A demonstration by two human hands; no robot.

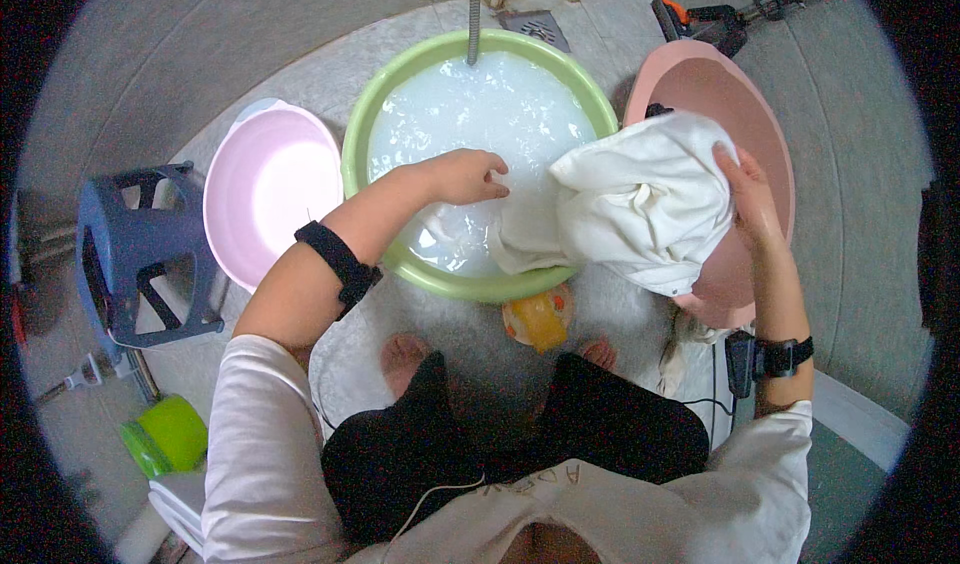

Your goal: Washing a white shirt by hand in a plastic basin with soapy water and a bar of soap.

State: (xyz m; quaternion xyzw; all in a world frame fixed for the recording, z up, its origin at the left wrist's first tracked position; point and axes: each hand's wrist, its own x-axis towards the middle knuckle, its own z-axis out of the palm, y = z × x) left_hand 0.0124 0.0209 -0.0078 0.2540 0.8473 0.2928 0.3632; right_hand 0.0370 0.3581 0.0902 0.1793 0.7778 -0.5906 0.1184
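Observation:
A green plastic basin (435,286) full of cloudy, whitish water stands on the floor before me. Over its water hangs my left hand (472,178), fingers curled apart and holding nothing. At the right, my right hand (742,174) grips a bunched white cloth garment (645,204). This fabric spans from above the pink tub (776,144) to the basin's near right rim, and its lower end lies in the water. A flexible metal hose (474,9) reaches down to the basin's far side. Something dark shows in the pink tub behind the cloth.
A pale pink basin (217,219) stands left, beside a blue plastic stool (142,249). A yellow bar (541,325) on a round dish lies between my feet and the green basin. Behind are a floor drain (536,30) and a black-and-orange tool (701,16); a green container (166,435) is lower left.

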